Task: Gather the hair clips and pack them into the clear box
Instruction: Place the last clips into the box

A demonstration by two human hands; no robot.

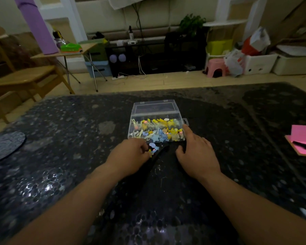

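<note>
A clear plastic box [181,119] stands open on the dark table, its lid tilted back. Inside lie several yellow, blue and white hair clips [157,129]. Just in front of the box, my left hand [131,156] pinches a small bunch of blue and yellow clips [153,148] with curled fingers. My right hand [196,151] lies at the box's right front corner, its index finger stretched along the right wall and the thumb low on the table.
The dark speckled table [78,147] fills the lower view. A pink notepad [304,138] with a black pen [304,145] lies at the right edge. A grey round mat [4,145] sits at the far left. Chairs, a folding table and storage boxes stand beyond.
</note>
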